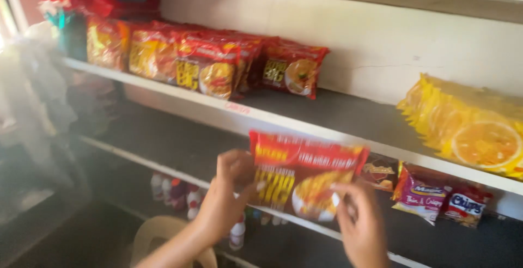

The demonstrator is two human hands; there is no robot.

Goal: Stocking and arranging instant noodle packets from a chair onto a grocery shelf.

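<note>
Both hands hold up one red and yellow noodle packet (305, 175) in front of the shelves. My left hand (231, 183) grips its left edge. My right hand (357, 219) pinches its lower right corner. The packet hangs just below the upper shelf's white front edge (239, 116). On that shelf, up and to the left, stands a row of several matching red noodle packets (210, 64).
A stack of yellow packets with an orange-slice picture (471, 123) lies at the shelf's right end. Small snack packets (430, 194) sit on the shelf below. Small bottles (180, 194) stand lower down. A pale plastic chair back (163, 232) is beneath my left arm. Bags hang at left.
</note>
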